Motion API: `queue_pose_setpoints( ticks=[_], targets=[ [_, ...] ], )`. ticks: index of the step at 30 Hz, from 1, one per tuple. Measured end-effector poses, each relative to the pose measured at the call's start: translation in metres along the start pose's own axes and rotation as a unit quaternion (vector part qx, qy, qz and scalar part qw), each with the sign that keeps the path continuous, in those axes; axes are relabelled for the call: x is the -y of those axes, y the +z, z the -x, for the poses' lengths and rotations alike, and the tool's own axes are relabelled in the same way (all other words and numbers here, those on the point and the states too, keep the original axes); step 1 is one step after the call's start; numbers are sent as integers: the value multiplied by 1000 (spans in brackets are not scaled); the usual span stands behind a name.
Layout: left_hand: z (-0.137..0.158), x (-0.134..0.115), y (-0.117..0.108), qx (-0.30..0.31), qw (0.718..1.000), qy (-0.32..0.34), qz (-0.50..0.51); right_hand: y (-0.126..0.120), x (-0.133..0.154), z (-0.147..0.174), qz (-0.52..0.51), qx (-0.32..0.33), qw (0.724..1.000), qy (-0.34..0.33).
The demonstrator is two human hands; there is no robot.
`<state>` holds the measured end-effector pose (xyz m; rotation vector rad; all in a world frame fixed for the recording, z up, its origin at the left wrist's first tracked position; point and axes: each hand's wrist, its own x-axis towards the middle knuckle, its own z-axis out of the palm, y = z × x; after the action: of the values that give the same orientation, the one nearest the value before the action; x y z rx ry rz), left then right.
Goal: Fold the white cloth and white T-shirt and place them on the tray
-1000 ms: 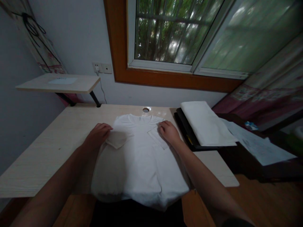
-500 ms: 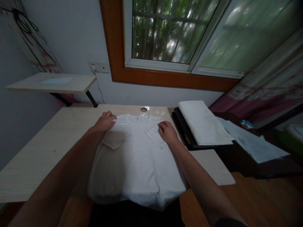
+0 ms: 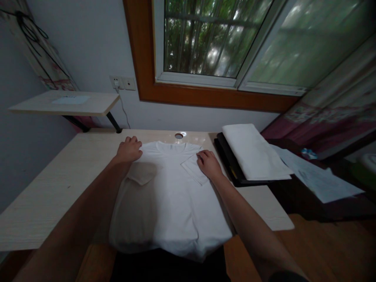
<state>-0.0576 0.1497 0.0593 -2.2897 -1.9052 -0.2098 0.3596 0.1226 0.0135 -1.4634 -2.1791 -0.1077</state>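
Note:
A white T-shirt (image 3: 176,199) lies spread face up on the desk, neckline at the far side, its hem drooping over the near edge. Both sleeves are folded inward over the body. At the left shoulder, my left hand (image 3: 129,149) has its fingers bent and closed on the shirt's edge; the fingertips are partly hidden. My right hand (image 3: 209,163) rests at the right shoulder, with curled fingers pinching the edge beside the folded sleeve. A shadow covers the shirt's left part.
The pale wooden desk (image 3: 58,172) carries a small raised shelf (image 3: 96,102) at the back left. To the right, a folded white cloth (image 3: 255,152) lies on a black item (image 3: 226,156). Papers (image 3: 317,176) lie farther right. A window stands behind the desk.
My left hand has shifted slightly left and away from me along the shirt's shoulder. My right hand and the T-shirt look nearly the same.

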Motion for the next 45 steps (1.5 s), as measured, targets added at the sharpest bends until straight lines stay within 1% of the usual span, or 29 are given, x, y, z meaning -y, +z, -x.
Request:
queue_pose_setpoints(
  ticks=[3, 6, 9, 11, 13, 16, 20, 24, 31, 37, 45],
  targets=[
    [-3, -14, 0, -19, 1000, 17, -10, -4, 4, -1, 27, 14, 1000, -1],
    [-8, -35, 8, -32, 997, 63, 5, -5, 11, -6, 54, 22, 998, 0],
    [-11, -55, 25, -30, 995, 86, 32, -1, 21, -16, 48, 17, 999, -10],
    [-11, -65, 39, -33, 995, 83, 41, 7, 28, -25, 34, 26, 999, -20],
    [-11, -68, 52, -48, 995, 70, 46, 17, 32, -34, 22, 45, 998, -24],
    [-9, -65, 66, -68, 995, 43, 61, 33, 33, -44, 22, 68, 997, -16],
    [-11, -57, 72, -70, 995, 33, 70, 46, 24, -50, 33, 80, 996, -2],
    [-14, -54, 72, -61, 995, 30, 68, 46, 19, -52, 41, 80, 996, 2],
    [-23, -52, 72, -53, 997, 28, 53, 41, 20, -57, 60, 62, 996, 23],
    [-38, -47, 73, -67, 996, 40, 39, 51, 11, -68, 72, 68, 994, 36],
    [-55, -46, 72, -51, 998, 30, 25, 59, 0, -86, 78, 81, 993, 35]
  ],
)
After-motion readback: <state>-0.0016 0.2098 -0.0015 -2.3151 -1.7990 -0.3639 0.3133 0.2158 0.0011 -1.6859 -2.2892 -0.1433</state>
